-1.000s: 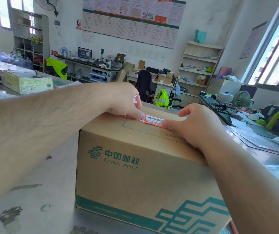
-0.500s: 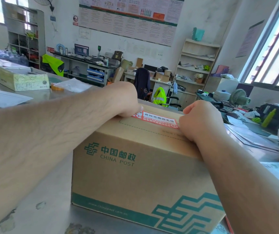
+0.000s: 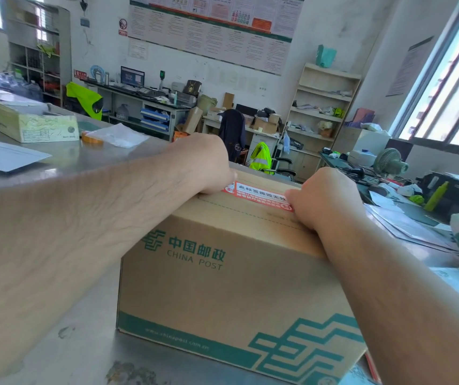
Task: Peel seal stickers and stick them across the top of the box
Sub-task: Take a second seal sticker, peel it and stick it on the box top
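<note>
- Seal sticker (image 3: pixel 259 194) lies across the box (image 3: pixel 222 287) top
- Left hand (image 3: pixel 203 165) covers one end; fingers hidden, grip untellable
- Right hand (image 3: pixel 323 195), fingers curled, presses the other end
- Best rubbed flat outward, avoiding wrinkles

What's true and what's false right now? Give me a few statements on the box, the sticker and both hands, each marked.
1. The red seal sticker lies on the top of the box. True.
2. The left hand is at the sticker's left end and the right hand is at its right end. True.
3. The box's print is blue. False: it is green and reads China Post.
4. The box's top flaps stand open. False: the top is closed flat.
5. The tape roll sits on the box. False: it lies on the counter, far left.
</note>
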The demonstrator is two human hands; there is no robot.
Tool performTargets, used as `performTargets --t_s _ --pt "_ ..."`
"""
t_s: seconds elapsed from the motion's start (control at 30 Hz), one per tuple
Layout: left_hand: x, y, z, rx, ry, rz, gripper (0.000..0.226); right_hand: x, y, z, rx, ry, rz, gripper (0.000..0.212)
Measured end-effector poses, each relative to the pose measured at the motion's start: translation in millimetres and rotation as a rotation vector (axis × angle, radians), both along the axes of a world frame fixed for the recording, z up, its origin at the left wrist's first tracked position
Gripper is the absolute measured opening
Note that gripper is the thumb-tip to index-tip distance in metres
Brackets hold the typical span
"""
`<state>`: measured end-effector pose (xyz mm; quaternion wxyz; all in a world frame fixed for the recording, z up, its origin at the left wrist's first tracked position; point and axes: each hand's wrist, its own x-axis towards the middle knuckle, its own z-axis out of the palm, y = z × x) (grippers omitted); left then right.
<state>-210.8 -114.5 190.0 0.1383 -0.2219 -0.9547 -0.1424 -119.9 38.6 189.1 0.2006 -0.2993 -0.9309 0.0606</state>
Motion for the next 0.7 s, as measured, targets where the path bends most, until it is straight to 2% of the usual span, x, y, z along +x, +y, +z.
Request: performTargets --t_s 0.1,0.23,0.4,0.57,0.7 --pt "2.4 0.6 1.7 -0.006 -0.012 0.011 0.047 2.4 -3.6 1.0 -0.115 0.062 0.012 0.035" --pt "4.3 1.1 4.1 -0.072 -0.053 0.009 0.064 1.4 -5.2 1.4 -0.038 0.001 0.007 0.042" --pt "4.5 -3.8 4.7 -0.065 -0.047 -0.009 0.049 -4.2 3.3 -4.2 0.082 -0.035 -0.011 0.036" --pt "1.9 -11.4 6.2 -0.003 -0.05 -0.056 0.034 1.8 2.7 -3.2 -0.056 0.062 0.014 0.011" --pt "2.3 -28.7 2.8 0.135 -0.012 -0.143 0.023 6.4 0.2 -2.7 -0.117 0.088 0.074 0.026"
